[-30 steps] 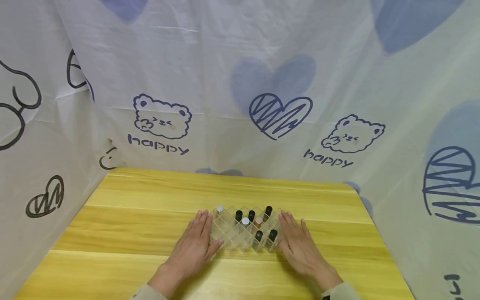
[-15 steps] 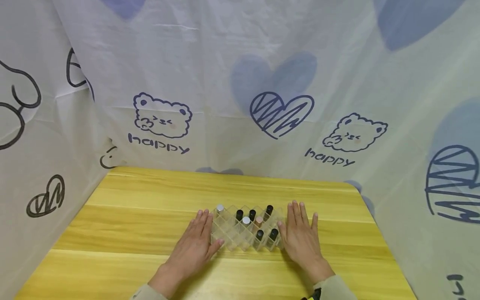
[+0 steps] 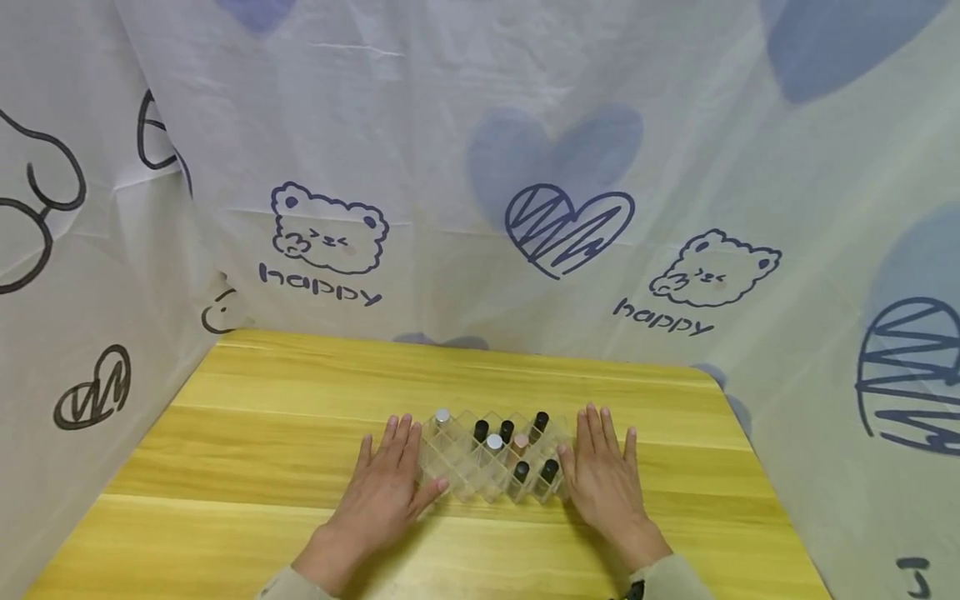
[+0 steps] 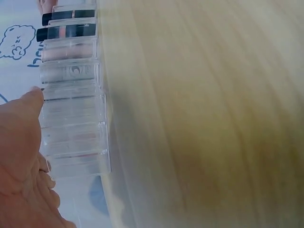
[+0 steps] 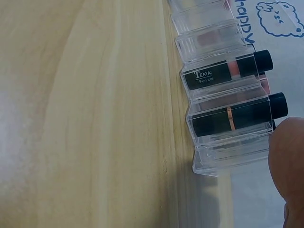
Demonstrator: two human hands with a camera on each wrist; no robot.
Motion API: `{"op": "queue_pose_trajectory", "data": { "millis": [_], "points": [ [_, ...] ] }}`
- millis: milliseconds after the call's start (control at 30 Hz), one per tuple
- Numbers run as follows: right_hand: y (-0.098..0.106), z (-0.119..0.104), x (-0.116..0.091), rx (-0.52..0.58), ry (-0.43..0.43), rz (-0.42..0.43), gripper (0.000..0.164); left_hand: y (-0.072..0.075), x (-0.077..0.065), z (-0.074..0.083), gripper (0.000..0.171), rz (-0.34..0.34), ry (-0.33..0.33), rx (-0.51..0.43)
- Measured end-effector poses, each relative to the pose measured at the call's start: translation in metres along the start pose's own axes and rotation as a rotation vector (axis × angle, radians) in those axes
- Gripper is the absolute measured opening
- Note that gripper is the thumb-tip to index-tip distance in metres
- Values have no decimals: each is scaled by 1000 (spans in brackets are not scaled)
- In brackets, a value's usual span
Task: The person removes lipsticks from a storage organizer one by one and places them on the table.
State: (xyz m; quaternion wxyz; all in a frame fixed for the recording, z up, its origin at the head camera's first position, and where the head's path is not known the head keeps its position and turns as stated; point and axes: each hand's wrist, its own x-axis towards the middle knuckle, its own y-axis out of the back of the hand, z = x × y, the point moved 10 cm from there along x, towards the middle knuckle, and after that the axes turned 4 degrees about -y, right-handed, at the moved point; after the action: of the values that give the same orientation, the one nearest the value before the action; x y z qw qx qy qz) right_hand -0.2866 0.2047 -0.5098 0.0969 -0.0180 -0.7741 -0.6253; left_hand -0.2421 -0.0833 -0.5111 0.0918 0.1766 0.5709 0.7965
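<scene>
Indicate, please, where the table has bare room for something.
Free: the wood-grain table beyond the clear organizer, before the printed cloth; left of the left hand; right of the right hand. Crowded: the middle, where hands flank the organizer.

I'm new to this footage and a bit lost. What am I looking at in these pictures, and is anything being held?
There is no machine here, just a person's left hand and right hand, both bare. The wide picture comes from a camera worn on the head; the two close ones come from cameras worn on the wrists, so things look turned sideways there. On the yellowish table stands a clear holder with diamond-shaped slots, some filled with lipstick-like tubes, mostly black-capped. The hands are at its two ends, fingers mostly straight. Neither is curled round anything; whether they touch the holder is hard to tell.
</scene>
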Motion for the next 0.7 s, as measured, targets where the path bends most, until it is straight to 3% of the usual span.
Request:
{"op": "queue_pose_trajectory", "data": {
  "millis": [433,533,700],
  "points": [
    [-5,2,-1,9,-10,-30,68,11,-2,-7,87,-2,-7,40],
    [-5,2,-1,15,-13,-37,68,23,3,-17,83,14,-2,41],
    [-5,1,0,28,-18,-38,68,61,23,-28,69,106,-8,94]
  ]
}}
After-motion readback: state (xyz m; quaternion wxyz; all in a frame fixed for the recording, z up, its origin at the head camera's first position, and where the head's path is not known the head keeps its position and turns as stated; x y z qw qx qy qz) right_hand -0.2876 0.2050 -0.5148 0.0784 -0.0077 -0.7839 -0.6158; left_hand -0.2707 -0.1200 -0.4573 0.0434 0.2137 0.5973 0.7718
